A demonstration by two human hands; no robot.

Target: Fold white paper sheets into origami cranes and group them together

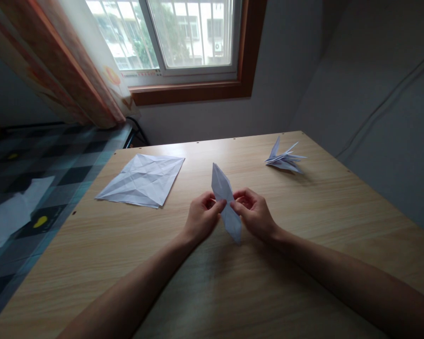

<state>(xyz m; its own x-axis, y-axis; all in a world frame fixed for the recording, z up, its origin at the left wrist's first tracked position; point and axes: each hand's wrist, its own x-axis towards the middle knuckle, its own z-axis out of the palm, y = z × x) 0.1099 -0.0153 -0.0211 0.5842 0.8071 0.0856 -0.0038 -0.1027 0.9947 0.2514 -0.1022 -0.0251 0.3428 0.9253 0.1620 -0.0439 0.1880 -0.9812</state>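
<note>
Over the middle of a light wooden table I hold a narrow, diamond-shaped folded white paper. My left hand pinches its left edge with fingers closed. My right hand pinches its right edge the same way. The paper stands tilted, one tip pointing away from me and the other toward me, just above the tabletop.
A creased square white sheet lies flat at the table's far left. A finished folded paper figure sits at the far right. Left of the table is a checked bed cover with white paper on it. A window and curtain stand behind.
</note>
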